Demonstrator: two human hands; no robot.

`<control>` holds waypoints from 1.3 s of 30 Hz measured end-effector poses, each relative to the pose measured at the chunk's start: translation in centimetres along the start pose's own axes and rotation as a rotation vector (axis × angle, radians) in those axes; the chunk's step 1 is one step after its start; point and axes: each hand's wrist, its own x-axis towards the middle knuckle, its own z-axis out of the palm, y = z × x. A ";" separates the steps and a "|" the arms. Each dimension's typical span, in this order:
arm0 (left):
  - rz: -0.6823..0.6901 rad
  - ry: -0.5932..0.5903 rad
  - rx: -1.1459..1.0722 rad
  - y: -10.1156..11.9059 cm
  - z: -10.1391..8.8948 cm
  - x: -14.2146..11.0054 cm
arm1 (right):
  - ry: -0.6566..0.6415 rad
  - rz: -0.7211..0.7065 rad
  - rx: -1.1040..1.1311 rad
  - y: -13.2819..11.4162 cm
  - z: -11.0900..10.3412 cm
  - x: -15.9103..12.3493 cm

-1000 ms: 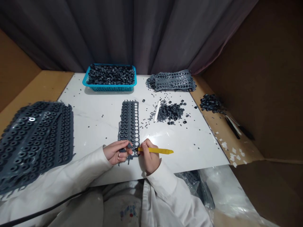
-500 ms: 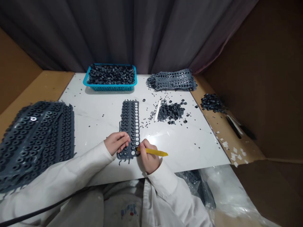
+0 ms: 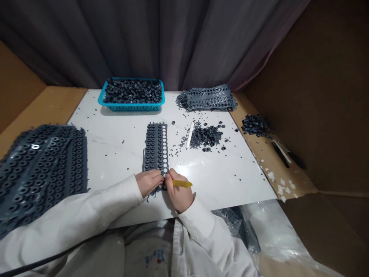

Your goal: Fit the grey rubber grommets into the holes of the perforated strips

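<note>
A dark grey rubber sheet (image 3: 154, 148) with rows of raised rings lies lengthwise before me; its right column is a line of open holes. My left hand (image 3: 149, 182) is closed on the sheet's near end, fingers together, covering part of the rings. My right hand (image 3: 180, 194) grips a flat yellow stick-like tool (image 3: 182, 184) with a slanted end pointing right. Its fingertips meet the sheet's right edge by the lowest holes, close to my left fingertips. Whatever is between those fingertips is too small to make out.
A blue basket (image 3: 102, 100) of small black rings stands at the back. Holed sheets (image 3: 207, 98) are stacked at back right. Loose black pieces (image 3: 206, 136) and a white stick (image 3: 189, 135) lie right of centre. More ringed sheets (image 3: 43, 165) pile at left; dark-handled tools (image 3: 281, 154) lie far right.
My left hand has moved down and right, closing on the sheet's near end beside my right fingers. The yellow tool has shifted slightly left and up. The view has moved slightly.
</note>
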 end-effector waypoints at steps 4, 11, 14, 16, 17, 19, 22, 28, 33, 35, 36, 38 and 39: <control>-0.186 0.322 -0.235 0.2 -2.5 0.1 | -0.026 0.003 0.028 0.0 -0.2 0.1; -0.546 0.171 -0.672 -0.8 -3.0 0.4 | 0.038 0.054 0.434 0.9 -0.7 0.7; -0.487 0.170 -0.551 -0.6 -1.7 0.4 | 0.046 0.069 0.432 1.3 -0.2 0.9; -0.372 0.149 -0.409 -0.4 -1.5 0.5 | 0.032 0.072 0.414 1.4 0.1 0.9; -0.316 0.123 -0.352 -0.3 -1.5 0.6 | 0.024 0.071 0.407 1.4 0.1 0.9; -0.218 0.075 -0.266 -0.4 -1.5 0.7 | 0.011 0.066 0.380 1.3 0.2 0.9; -0.130 0.021 -0.110 -0.9 -1.0 0.8 | 0.009 0.041 0.288 0.9 0.0 0.9; -0.114 -0.102 0.260 -1.6 1.6 0.9 | 0.013 -0.019 -0.001 0.1 0.0 1.1; -0.036 0.053 0.102 -1.2 0.6 0.9 | 0.014 -0.024 -0.047 0.2 0.0 1.3; -0.083 0.167 -0.063 -0.9 -0.7 0.8 | 0.012 -0.023 -0.037 0.3 0.0 1.3; -0.152 0.218 -0.128 -0.9 -1.2 0.8 | 0.011 -0.018 -0.031 0.3 0.0 1.3; -0.317 0.262 -0.226 -0.8 -2.0 0.6 | 0.007 -0.002 -0.011 0.4 0.0 1.4; -0.389 0.262 -0.265 -0.9 -2.1 0.5 | 0.001 0.008 0.009 0.4 0.0 1.4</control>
